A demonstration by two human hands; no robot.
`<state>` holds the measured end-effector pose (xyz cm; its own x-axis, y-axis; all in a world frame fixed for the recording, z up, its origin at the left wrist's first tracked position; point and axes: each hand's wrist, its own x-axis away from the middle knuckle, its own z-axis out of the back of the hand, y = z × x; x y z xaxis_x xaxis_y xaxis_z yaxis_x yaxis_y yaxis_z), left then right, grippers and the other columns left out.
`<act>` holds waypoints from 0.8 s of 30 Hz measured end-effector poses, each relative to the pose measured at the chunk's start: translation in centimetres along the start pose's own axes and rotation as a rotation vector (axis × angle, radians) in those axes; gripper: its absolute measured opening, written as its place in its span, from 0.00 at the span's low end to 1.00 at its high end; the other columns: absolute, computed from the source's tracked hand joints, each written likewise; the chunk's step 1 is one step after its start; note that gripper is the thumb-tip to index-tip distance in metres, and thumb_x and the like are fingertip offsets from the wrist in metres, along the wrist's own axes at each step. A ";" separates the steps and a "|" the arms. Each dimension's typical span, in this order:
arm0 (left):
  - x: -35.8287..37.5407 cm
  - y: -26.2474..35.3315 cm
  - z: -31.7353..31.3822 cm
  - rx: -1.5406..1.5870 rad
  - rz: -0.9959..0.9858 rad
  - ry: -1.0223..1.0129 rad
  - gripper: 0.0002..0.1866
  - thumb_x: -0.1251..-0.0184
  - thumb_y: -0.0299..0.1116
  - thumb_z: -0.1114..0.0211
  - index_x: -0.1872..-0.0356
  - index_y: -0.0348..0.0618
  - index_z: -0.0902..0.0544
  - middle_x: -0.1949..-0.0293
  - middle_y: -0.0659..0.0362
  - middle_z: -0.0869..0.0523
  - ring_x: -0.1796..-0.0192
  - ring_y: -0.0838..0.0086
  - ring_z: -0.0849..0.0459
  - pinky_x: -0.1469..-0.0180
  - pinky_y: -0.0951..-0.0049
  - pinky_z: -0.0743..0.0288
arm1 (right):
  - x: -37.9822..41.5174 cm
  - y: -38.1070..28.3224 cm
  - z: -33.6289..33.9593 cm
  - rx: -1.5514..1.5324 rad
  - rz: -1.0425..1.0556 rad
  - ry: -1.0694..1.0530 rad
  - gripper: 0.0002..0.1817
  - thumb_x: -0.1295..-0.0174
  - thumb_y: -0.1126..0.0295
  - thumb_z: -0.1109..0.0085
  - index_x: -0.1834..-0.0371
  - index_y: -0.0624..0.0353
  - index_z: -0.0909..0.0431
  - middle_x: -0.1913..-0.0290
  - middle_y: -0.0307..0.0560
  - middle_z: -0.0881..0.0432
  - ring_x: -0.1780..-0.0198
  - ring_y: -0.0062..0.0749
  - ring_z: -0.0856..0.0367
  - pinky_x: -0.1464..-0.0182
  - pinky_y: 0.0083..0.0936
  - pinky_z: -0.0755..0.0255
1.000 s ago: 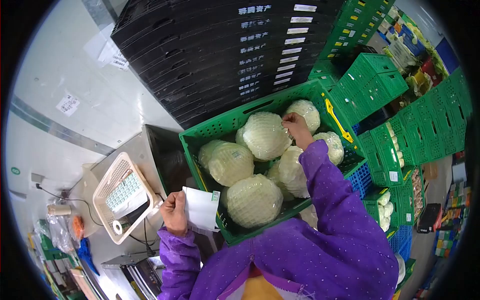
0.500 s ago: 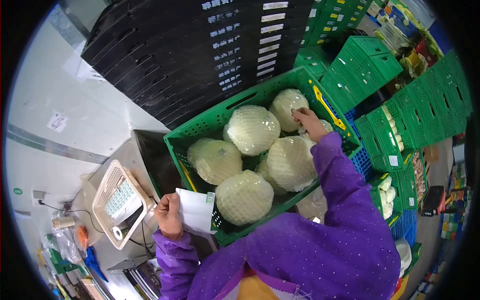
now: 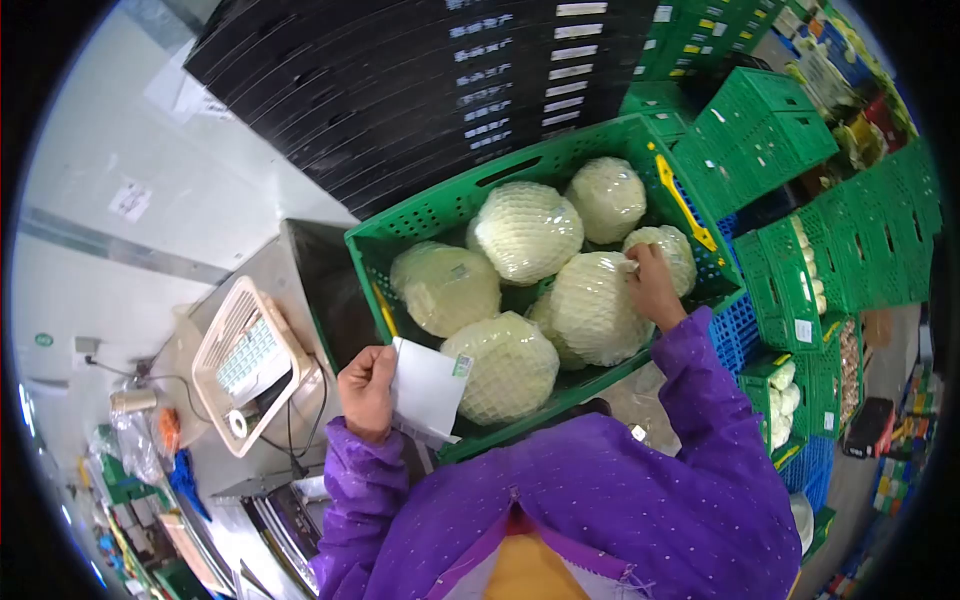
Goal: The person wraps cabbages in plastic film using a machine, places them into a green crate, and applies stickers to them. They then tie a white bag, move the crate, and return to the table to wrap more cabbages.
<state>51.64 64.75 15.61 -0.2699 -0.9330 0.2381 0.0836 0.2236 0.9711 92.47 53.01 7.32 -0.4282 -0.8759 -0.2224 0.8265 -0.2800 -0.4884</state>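
Observation:
My left hand (image 3: 367, 392) is closed on a white label sheet (image 3: 425, 388) with one small green-and-white label at its upper right corner. The sheet hangs over the near left corner of a green plastic crate (image 3: 440, 212). Inside the crate lie several pale round heads of produce in foam netting and clear film; their kind is hidden by the wrapping. My right hand (image 3: 655, 287) has its fingers pinched together at the upper right of one wrapped head (image 3: 597, 312), beside another wrapped head (image 3: 668, 255). Whatever sits between those fingertips is too small to make out.
Stacked black crates (image 3: 420, 90) rise behind the green crate. To the left, a cream basket (image 3: 247, 365) holds label sheets and a roll, with cables alongside. More green crates (image 3: 755, 135) stand at the right, some containing white vegetables (image 3: 783, 400).
My right hand has moved from the far right wrapped head toward me, to the nearer one. My left hand still grips the label sheet. The view has shifted slightly.

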 end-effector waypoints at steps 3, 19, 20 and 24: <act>0.6 -0.5 0.4 -0.030 -0.014 0.041 0.10 0.32 0.31 0.41 0.70 0.35 0.20 0.76 0.70 0.23 0.73 0.89 0.31 0.70 0.84 0.36 | 0.4 -4.3 1.5 -0.010 0.054 0.023 0.18 0.50 0.78 0.41 0.54 0.61 0.28 0.57 0.51 0.26 0.57 0.40 0.26 0.54 0.31 0.30; 5.4 -1.3 -0.4 -0.107 -0.079 0.098 0.10 0.34 0.34 0.37 0.69 0.36 0.20 0.76 0.66 0.20 0.73 0.87 0.27 0.71 0.83 0.34 | 4.7 -23.0 -2.0 -0.945 0.149 -0.661 0.08 0.42 0.75 0.42 0.61 0.64 0.28 0.63 0.45 0.22 0.66 0.27 0.23 0.62 0.21 0.29; 5.6 -1.2 -0.3 -0.098 -0.061 0.100 0.10 0.34 0.33 0.37 0.70 0.36 0.20 0.76 0.66 0.20 0.73 0.87 0.27 0.71 0.84 0.34 | 5.2 -22.6 -2.1 -0.920 0.176 -0.655 0.08 0.42 0.75 0.42 0.62 0.63 0.28 0.62 0.45 0.22 0.65 0.27 0.23 0.61 0.21 0.29; 5.8 -1.8 0.2 -0.116 -0.031 0.072 0.09 0.35 0.32 0.37 0.70 0.35 0.19 0.78 0.67 0.21 0.74 0.88 0.30 0.72 0.83 0.35 | 6.8 -22.4 -1.4 -0.933 0.351 -0.456 0.04 0.42 0.76 0.43 0.66 0.63 0.27 0.59 0.47 0.23 0.60 0.28 0.24 0.56 0.23 0.31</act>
<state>49.71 59.02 15.26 -0.2047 -0.9578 0.2018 0.1876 0.1640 0.9685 70.54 53.86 15.53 0.1114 -0.9655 -0.2352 0.1920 0.2531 -0.9482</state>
